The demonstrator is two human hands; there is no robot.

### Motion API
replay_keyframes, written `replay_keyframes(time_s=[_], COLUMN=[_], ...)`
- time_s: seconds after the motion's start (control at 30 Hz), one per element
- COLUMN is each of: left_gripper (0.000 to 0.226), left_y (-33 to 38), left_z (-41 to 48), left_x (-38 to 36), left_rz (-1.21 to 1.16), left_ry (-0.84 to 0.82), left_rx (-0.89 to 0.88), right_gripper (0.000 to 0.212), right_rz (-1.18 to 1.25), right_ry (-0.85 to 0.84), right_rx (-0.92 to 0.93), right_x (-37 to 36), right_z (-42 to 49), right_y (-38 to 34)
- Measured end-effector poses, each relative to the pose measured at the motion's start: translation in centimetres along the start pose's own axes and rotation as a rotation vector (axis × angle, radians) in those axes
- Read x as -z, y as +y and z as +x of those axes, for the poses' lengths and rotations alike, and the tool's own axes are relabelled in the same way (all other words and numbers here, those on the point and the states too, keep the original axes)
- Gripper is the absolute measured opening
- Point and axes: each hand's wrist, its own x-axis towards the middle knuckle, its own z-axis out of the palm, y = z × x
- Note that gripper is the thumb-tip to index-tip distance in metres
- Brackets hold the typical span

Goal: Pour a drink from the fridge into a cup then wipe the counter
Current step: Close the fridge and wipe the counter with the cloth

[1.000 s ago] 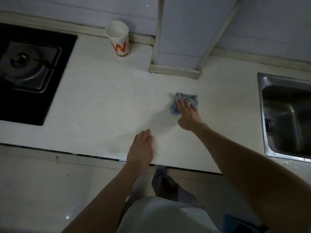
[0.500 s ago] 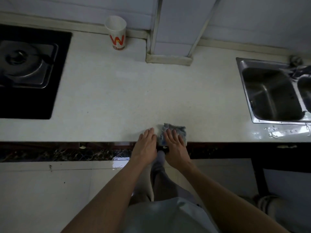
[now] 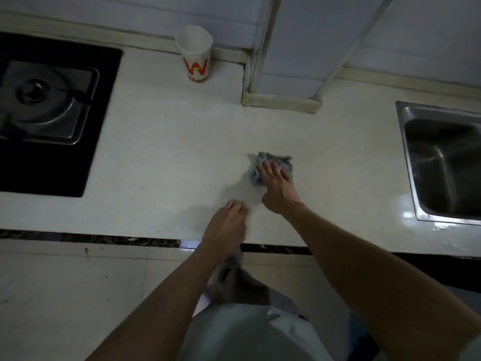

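Observation:
A crumpled blue-grey cloth lies on the white counter, right of its middle. My right hand presses down on the cloth with straight fingers spread over it. My left hand rests flat on the counter near the front edge, just left of the right hand, holding nothing. A white paper cup with a red W stands upright at the back of the counter by the wall.
A black gas hob with a metal burner fills the left end. A steel sink is set in at the right, with water drops by its front rim. A tiled pillar base juts onto the counter behind the cloth.
My right hand has pushed the cloth from the counter's front edge back toward the middle. My left hand stays near the front edge.

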Motion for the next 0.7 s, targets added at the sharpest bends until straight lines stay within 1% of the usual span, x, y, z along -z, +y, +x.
replay_keyframes(time_s=[0.1,0.23,0.33,0.53,0.7], left_gripper=[0.044,0.051,0.056,0.056,0.059], left_y=[-1.4,-2.8,-3.3,-3.4,-4.3], left_z=[1.7,4.1,5.5,6.6,6.4], left_x=[0.9,2.2,3.0,3.0,3.0], left_rz=[0.090,0.106,0.106,0.120,0.134], left_ry=[0.005,0.058,0.037,-0.015,-0.059], left_rx=[0.030,0.084,0.132,0.157,0.104], right_gripper=[0.083,0.082,0.083,0.086,0.085], right_rz=[-0.002,-0.020,-0.032,-0.006,-0.022], right_ry=[-0.027,-0.046,-0.061,-0.038,-0.052], right_rx=[0.016,0.025,0.047,0.041,0.047], right_x=[2.9,5.4,6.7,6.6,6.8], right_z=[5.9,12.2,15.1,15.4,15.3], right_y=[0.6,1.0,1.1,1.3,1.0])
